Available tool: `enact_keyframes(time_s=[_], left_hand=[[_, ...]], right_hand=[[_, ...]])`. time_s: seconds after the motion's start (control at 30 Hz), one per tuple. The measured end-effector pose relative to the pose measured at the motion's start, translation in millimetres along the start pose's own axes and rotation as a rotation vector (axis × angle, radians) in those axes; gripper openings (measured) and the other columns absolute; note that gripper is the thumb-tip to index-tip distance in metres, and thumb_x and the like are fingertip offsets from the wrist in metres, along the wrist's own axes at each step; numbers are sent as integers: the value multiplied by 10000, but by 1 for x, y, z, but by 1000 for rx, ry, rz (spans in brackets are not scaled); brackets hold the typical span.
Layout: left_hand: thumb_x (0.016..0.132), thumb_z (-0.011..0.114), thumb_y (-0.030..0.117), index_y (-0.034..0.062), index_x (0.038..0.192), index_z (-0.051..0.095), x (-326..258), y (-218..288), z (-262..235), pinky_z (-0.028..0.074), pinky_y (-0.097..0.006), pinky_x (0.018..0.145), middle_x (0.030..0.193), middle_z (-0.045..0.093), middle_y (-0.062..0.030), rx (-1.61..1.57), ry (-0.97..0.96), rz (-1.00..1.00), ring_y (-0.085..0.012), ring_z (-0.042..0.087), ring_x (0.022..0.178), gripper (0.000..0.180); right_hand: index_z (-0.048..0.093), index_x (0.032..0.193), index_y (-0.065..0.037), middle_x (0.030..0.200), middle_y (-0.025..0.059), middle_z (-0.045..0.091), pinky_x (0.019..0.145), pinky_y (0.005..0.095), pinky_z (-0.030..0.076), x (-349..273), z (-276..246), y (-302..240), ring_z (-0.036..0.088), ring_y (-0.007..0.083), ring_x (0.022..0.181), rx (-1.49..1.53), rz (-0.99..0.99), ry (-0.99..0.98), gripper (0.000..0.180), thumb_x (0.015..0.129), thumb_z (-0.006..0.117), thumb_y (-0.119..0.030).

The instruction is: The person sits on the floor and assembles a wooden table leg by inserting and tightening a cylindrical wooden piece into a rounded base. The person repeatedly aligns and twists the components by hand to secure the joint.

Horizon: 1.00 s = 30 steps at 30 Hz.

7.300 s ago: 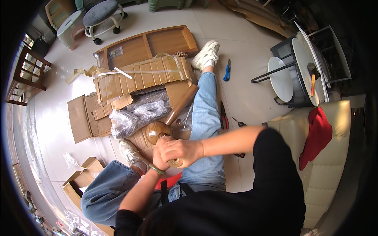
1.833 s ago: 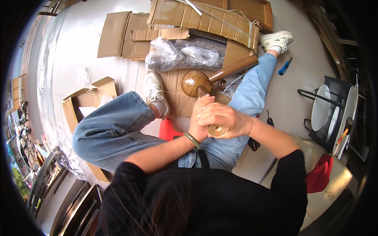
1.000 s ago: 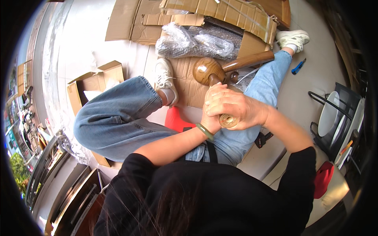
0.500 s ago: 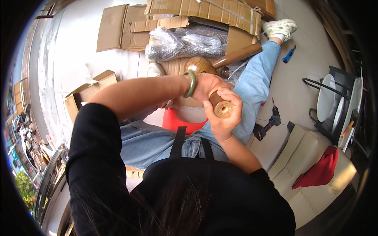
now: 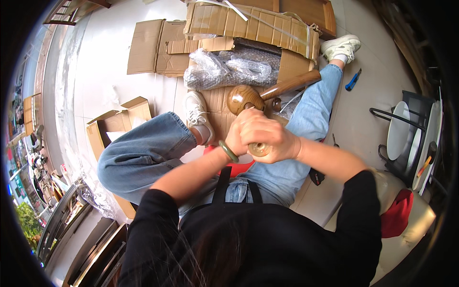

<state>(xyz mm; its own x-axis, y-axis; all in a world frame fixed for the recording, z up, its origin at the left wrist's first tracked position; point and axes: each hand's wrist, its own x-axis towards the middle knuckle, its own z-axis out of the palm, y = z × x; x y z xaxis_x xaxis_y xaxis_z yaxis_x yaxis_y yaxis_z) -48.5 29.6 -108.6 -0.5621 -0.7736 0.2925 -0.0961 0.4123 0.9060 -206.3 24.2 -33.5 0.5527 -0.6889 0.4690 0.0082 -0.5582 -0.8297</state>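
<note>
Both my hands are closed around a wooden post, held between my legs. Only its round, pale end [image 5: 258,149] shows, with a hole in the middle. My left hand [image 5: 237,136], with a green bangle at the wrist, wraps it from the left. My right hand [image 5: 278,139] grips it from the right, and the fingers of the two hands overlap. Just beyond them is a glossy, rounded wooden piece [image 5: 244,98]; whether it joins the post is hidden. A long wooden leg [image 5: 295,83] slants away to the right, beside a small brown knob [image 5: 276,104].
Bubble-wrapped parts [image 5: 229,69] lie by a torn cardboard carton [image 5: 248,27] ahead. An open box [image 5: 107,124] stands left. On the right are a blue utility knife [image 5: 353,80], a partly hidden power drill [image 5: 316,176] and a cream padded seat [image 5: 406,244] with red cloth [image 5: 398,215].
My right elbow has swung outward and my left forearm has dropped lower. Both hands have turned about the post and now overlap more. My left knee has come into view.
</note>
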Motion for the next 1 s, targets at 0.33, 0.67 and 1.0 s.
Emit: enact_keyframes(time_s=[0.33,0.67,1.0], left_hand=[[577,796,160,77,1055,626,67,-27,-16,509,-407,863,1034,651,-124,-149,-998,-46,-345,621,991,513],[737,752,223,26,1150,626,-19,23,54,422,-453,1040,1215,607,-168,1,479,-242,-358,546,1197,474],[649,769,179,78,1058,575,49,-30,-17,497,-415,848,973,623,-117,-80,-669,104,-349,618,953,464]], right_hand=[[600,1127,-44,1096,104,662,929,405,509,-34,74,-25,638,265,1029,-357,368,890,514,665,825,-28],[615,972,-50,1008,110,653,914,426,496,4,-28,7,626,332,1002,17,-30,-398,328,662,722,-41],[587,969,-31,948,103,643,879,359,510,-17,66,-33,646,260,930,-374,356,879,363,672,787,26]])
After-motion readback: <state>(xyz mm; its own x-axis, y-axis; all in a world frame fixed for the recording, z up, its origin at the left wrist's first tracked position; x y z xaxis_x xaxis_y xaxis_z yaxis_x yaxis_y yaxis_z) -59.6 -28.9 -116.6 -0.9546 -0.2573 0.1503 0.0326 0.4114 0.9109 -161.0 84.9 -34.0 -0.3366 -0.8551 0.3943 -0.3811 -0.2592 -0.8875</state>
